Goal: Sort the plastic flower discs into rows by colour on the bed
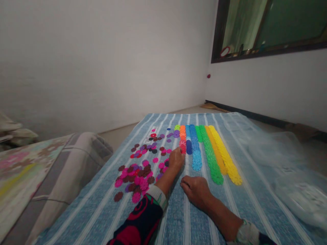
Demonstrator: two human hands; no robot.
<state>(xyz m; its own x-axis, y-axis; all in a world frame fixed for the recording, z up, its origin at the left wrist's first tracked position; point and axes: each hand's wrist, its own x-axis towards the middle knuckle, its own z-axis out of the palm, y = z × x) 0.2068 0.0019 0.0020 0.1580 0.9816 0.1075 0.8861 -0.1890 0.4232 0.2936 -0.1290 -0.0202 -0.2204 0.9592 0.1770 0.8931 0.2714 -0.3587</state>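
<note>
My left hand (176, 160) is closed, its fingertips pinched down at the near end of a short row of red notched plastic discs (182, 144). Whatever lies between those fingertips is hidden. My right hand (196, 190) rests curled on the striped cloth, nearer to me, and I cannot make out whether it holds anything. Overlapping discs form rows by colour: light blue (196, 160), dark blue (188, 147), green (213, 163), orange-yellow (221, 166) and yellow (231, 166). Left of my left hand, loose pink, brown and purple discs (144, 183) lie scattered.
Blue-and-white striped cloth (176, 217) covers the surface. Clear plastic bags (301, 194) lie along its right side. Folded bedding (76, 170) is on the left. A white wall (114, 61) stands behind, with a dark-framed window (268, 30) at the upper right.
</note>
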